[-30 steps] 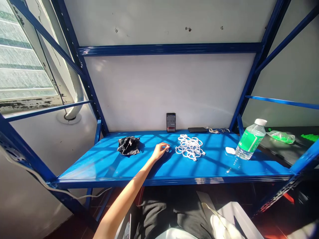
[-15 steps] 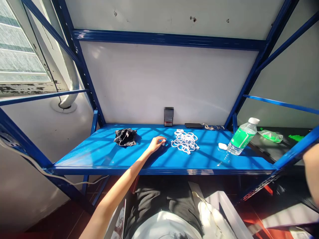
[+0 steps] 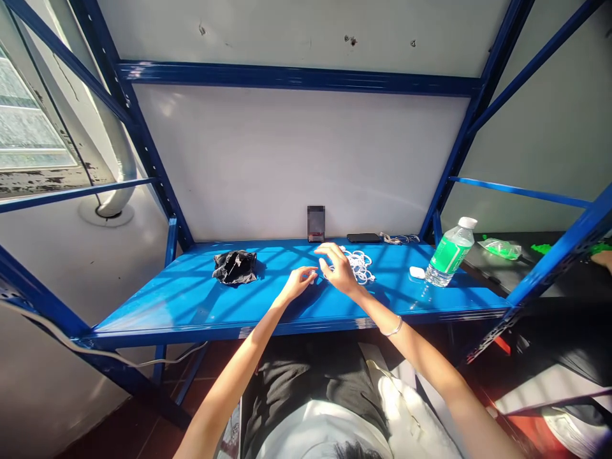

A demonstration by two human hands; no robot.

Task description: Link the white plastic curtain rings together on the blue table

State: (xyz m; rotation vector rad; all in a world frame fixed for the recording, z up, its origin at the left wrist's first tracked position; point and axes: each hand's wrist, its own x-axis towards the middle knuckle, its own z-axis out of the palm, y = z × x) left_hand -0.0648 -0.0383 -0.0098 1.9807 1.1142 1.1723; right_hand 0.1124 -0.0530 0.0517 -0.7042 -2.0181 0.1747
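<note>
My left hand [image 3: 300, 282] is over the middle of the blue shelf [image 3: 191, 299], thumb and fingers pinched together. A small whitish piece shows at its fingertips, too small to make out fully. Facing it, my right hand [image 3: 340, 271] has its thumb and fingers apart, and I see nothing between them. Behind the right hand lies a loose heap of white plastic rings [image 3: 362, 266], partly hidden by the hand. To the left sits a crumpled black plastic bag [image 3: 235, 266], its mouth gaping.
A dark upright box [image 3: 316, 223] stands against the back wall, beside a black phone [image 3: 363, 238] and a bundled cable [image 3: 399, 239]. To the right are a small white case [image 3: 417, 272] and a green-labelled water bottle [image 3: 449, 253]. Part of another person's hand [image 3: 603, 258] shows at the right edge.
My right hand has come in beside the rings, close to the left hand. The left hand stays pinched in nearly the same place. The view has shifted slightly right.
</note>
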